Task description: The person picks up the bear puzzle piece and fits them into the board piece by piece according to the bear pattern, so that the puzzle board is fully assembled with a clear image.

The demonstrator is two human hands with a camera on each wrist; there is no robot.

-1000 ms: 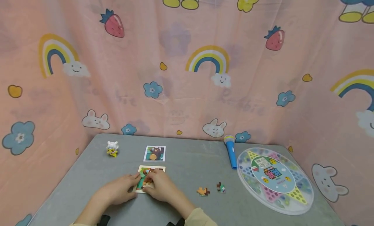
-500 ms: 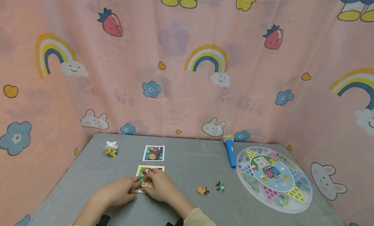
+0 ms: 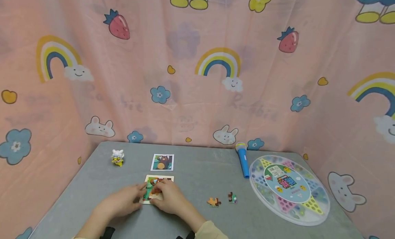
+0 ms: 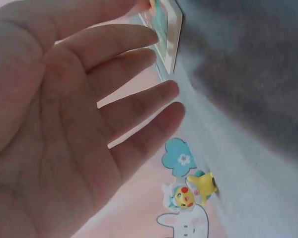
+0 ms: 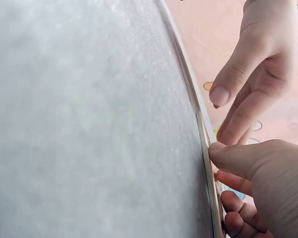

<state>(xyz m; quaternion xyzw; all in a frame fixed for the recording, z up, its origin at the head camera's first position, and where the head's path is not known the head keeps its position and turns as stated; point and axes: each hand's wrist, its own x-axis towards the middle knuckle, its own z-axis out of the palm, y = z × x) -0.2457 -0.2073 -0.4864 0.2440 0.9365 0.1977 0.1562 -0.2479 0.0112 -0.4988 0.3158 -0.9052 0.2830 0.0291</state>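
Note:
A small framed jigsaw puzzle [image 3: 149,182] with a green and brown picture lies flat on the grey table. My left hand [image 3: 124,200] is at its left edge, fingers fairly straight and spread in the left wrist view, fingertips by the frame. My right hand [image 3: 169,197] bends over the lower right of the puzzle. Its thumb and curled fingers pinch a small orange-brown puzzle piece [image 3: 155,191] at the board's surface, mostly hidden by the fingers. Two loose jigsaw pieces, one orange [image 3: 214,202] and one green and brown [image 3: 232,198], lie to the right.
A bear picture card [image 3: 162,162] lies behind the puzzle. A white and yellow figurine [image 3: 117,157] stands at the back left. On the right are a blue toy microphone [image 3: 243,160] and a round Chinese checkers box [image 3: 289,191]. A pink patterned curtain [image 3: 185,112] hangs behind the table.
My left hand shifts slightly left along the puzzle's edge. The right hand stays over the same part of the puzzle, its fingers barely moving. The loose pieces lie where they were.

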